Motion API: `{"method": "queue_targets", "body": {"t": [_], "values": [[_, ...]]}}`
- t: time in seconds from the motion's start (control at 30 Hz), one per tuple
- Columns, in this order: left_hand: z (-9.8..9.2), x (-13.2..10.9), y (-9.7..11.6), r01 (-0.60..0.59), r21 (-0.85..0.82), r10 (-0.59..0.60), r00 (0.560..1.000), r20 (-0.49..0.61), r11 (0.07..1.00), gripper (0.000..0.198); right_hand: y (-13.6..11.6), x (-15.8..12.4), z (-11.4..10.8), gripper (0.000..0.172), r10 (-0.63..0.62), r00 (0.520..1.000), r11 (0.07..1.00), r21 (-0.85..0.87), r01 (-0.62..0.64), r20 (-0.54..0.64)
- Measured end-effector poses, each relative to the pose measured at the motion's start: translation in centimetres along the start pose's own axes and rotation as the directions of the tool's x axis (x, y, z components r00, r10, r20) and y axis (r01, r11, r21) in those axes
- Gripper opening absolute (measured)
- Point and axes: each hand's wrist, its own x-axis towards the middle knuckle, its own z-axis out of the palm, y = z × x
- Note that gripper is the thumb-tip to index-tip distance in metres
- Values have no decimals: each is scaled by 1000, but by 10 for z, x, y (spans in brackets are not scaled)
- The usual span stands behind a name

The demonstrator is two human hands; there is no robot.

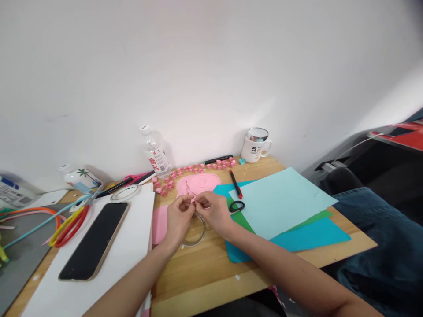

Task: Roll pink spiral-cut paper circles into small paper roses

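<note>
My left hand (178, 218) and my right hand (213, 213) meet fingertip to fingertip over the table. Both pinch a small piece of pink paper (193, 200), mostly hidden by the fingers. Just behind them lies a pile of pink paper circles (200, 182). Under my hands is a roll of tape (202, 235), partly covered. Several small rolled pink paper pieces (173, 174) form a curved row near the wall. To the right of my right hand are a black scissor handle (237, 206) and a black pen with red ends (235, 182).
Blue, green and pale blue paper sheets (280, 202) spread to the right. A white mug (253, 149) and a plastic bottle (155, 152) stand by the wall. On the left, a phone (95, 240) rests on white paper (132, 246), near red-and-yellow-handled scissors (71, 226).
</note>
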Motion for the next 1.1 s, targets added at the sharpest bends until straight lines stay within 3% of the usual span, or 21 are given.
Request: {"method": "queue_targets", "body": {"t": [0.13, 0.33, 0.5, 0.67, 0.77, 0.97, 1.1], "values": [[1, -1, 0, -32, -2, 32, 999, 28, 999, 16, -2, 2, 0, 7, 24, 1000, 1000, 19, -23, -11], [6, -4, 9, 91, -106, -83, 994, 73, 990, 36, -1, 9, -8, 4, 217, 976, 966, 147, -213, -9], [5, -4, 11, 106, -108, -99, 993, 69, 988, 34, 0, 9, -8, 6, 195, 981, 971, 141, -192, -6], [4, -4, 12, 39, -56, -41, 998, -41, 998, 23, -4, 5, -5, 3, 101, 995, 993, 59, -100, -11], [5, -5, 14, 36, -68, -38, 999, -17, 997, 20, -3, 5, -6, 3, 106, 994, 992, 65, -105, -14], [7, -6, 17, 112, -105, -114, 993, -13, 988, 34, -2, 7, -8, 3, 150, 989, 984, 96, -149, -5], [6, -5, 14, 78, -65, -79, 997, -19, 995, 20, -6, 6, -7, 2, 134, 991, 989, 66, -134, -3]]}}
